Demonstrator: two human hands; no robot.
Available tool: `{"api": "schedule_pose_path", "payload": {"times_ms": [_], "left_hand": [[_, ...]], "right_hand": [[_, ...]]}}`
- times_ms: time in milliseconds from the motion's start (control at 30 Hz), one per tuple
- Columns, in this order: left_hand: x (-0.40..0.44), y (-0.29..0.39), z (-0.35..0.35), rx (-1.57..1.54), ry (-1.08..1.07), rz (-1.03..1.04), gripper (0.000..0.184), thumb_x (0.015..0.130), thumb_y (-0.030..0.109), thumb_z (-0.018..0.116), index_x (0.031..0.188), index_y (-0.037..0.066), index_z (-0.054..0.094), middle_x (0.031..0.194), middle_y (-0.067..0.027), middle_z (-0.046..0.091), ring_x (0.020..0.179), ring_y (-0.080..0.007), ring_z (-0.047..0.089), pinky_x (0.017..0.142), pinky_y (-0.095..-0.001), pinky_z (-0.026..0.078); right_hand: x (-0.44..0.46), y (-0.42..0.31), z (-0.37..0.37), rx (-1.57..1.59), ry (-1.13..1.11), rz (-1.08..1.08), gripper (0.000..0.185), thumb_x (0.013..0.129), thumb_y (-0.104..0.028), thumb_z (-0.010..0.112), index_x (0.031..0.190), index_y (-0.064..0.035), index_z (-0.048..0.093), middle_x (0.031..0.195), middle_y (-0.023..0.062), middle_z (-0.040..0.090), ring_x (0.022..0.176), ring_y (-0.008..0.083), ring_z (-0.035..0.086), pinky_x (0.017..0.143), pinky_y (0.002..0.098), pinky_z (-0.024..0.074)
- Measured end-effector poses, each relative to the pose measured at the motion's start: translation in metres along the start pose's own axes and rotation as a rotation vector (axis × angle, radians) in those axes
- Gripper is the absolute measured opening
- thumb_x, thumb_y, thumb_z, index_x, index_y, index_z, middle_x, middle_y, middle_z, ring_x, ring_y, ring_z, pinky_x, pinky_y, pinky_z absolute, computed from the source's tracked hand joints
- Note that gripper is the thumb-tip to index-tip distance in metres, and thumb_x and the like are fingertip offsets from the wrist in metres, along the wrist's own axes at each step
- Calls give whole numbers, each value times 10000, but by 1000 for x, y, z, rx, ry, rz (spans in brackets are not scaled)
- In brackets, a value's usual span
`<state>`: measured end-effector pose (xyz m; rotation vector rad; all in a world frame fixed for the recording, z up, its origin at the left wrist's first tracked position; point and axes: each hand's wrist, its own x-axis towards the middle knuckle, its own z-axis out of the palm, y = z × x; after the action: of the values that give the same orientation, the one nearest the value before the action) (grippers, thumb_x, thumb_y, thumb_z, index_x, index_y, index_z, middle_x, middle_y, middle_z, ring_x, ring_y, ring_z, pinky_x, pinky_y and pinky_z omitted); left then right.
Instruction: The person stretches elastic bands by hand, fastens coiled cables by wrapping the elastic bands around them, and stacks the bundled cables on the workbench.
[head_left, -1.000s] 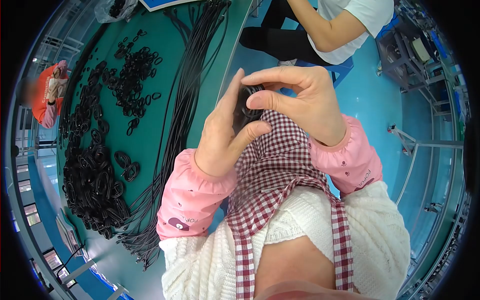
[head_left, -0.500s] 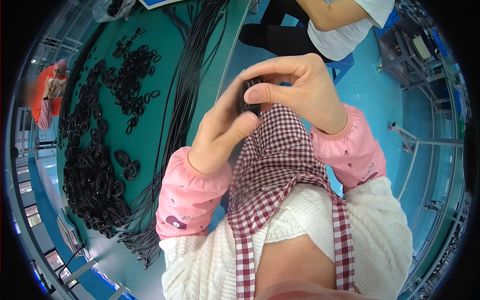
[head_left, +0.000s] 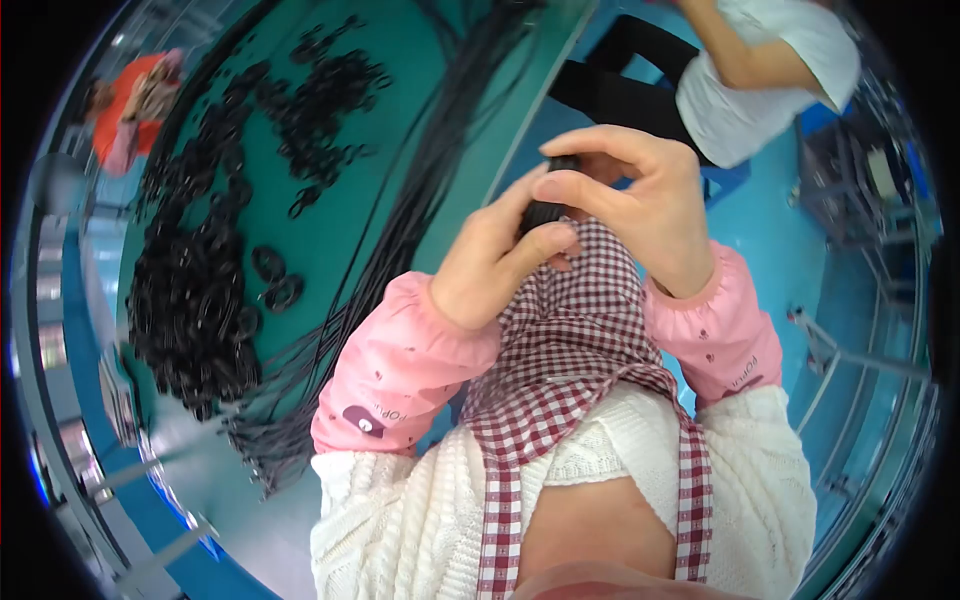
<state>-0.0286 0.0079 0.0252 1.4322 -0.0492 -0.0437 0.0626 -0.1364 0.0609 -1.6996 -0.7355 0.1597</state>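
Note:
Both my hands close around a small coil of black cable (head_left: 543, 217), held up in front of the checked apron. My left hand (head_left: 492, 255) grips it from the left, its thumb across the near end. From the right, my right hand (head_left: 637, 200) pinches the coil's upper part between thumb and fingers. The fingers hide much of the coil. Long straight black cables (head_left: 415, 205) lie in a bundle on the green table (head_left: 330, 225), left of my hands.
A large heap of coiled black cables (head_left: 195, 315) covers the table's left side, with a pair of coils (head_left: 277, 279) beside it. Farther back lie small black loops (head_left: 325, 100). One person in white (head_left: 745, 90) sits at upper right; another in orange (head_left: 130, 110) is at far left.
My view has shifted and tilted, so the table scene sits differently and looks blurred. Both hands still grip the coil; they appear slightly farther right, with the right thumb across its upper part.

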Motion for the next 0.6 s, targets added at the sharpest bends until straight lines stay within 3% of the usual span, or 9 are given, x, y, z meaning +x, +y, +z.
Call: {"api": "schedule_pose_path", "payload": {"times_ms": [67, 167, 300, 367, 400, 433, 500, 533, 600], "left_hand": [[-7, -1, -11, -33, -11, -23, 425, 948, 143, 590, 1318, -26, 466, 1034, -95, 622, 870, -140, 626, 734, -263, 524], [-27, -1, -32, -147, -25, -48, 421, 958, 164, 582, 1314, -27, 468, 1104, -91, 599, 943, -146, 610, 786, -272, 516], [-51, 1, -53, -361, -30, -124, 469, 960, 283, 581, 1325, 4, 483, 1176, -112, 575, 1008, -164, 562, 859, -312, 483], [-65, 1, -66, -342, 86, -139, 440, 952, 248, 590, 1292, -20, 512, 1149, -104, 582, 968, -165, 576, 838, -301, 483], [-74, 1, -74, -268, 177, -136, 431, 944, 212, 591, 1293, -28, 511, 1118, -100, 591, 936, -158, 580, 824, -297, 486], [-82, 6, -83, -191, 267, -134, 424, 936, 176, 592, 1294, -36, 511, 1087, -96, 600, 903, -152, 584, 810, -293, 488], [-101, 44, -110, 286, 460, -130, 481, 883, 121, 605, 1325, -36, 497, 1011, -62, 608, 859, -124, 565, 797, -269, 474], [-115, 55, -137, 624, 666, -136, 474, 848, 104, 601, 1299, -21, 526, 996, -64, 598, 847, -131, 560, 773, -248, 461], [-144, 86, -197, 998, 917, 22, 447, 866, 145, 610, 1291, 22, 540, 1027, -101, 624, 920, -169, 595, 822, -268, 472]], "right_hand": [[2, 4, 12, -34, -8, -36, 202, 756, -76, 769, 907, 37, 699, 716, 71, 683, 568, 80, 605, 526, 197, 468], [8, 8, 31, 259, -182, 143, 194, 783, -64, 755, 935, 39, 692, 726, 63, 681, 565, 67, 591, 517, 187, 457], [15, 12, 54, 307, -318, 119, 218, 797, -94, 756, 964, 29, 691, 748, 64, 687, 569, 63, 591, 516, 196, 454], [20, 9, 74, 252, -375, 58, 236, 794, -109, 755, 988, 12, 696, 763, 65, 692, 609, 79, 609, 551, 205, 461], [22, 8, 81, 224, -401, 26, 246, 793, -116, 754, 1001, 3, 698, 771, 66, 695, 629, 87, 617, 568, 209, 465], [26, 8, 87, 155, -433, -143, 277, 793, -113, 743, 1050, -23, 695, 895, 81, 696, 738, 114, 637, 634, 225, 475], [33, -10, 87, 147, -443, -243, 290, 795, -92, 733, 1075, -35, 691, 1038, 100, 667, 818, 137, 634, 675, 241, 481], [39, -21, 78, 161, -429, -330, 284, 802, -79, 723, 1079, -29, 688, 1075, 116, 650, 825, 144, 632, 675, 250, 483], [48, -49, 46, 212, -413, -502, 272, 810, -74, 714, 1076, -25, 687, 1106, 132, 634, 832, 153, 632, 674, 261, 487]]}}
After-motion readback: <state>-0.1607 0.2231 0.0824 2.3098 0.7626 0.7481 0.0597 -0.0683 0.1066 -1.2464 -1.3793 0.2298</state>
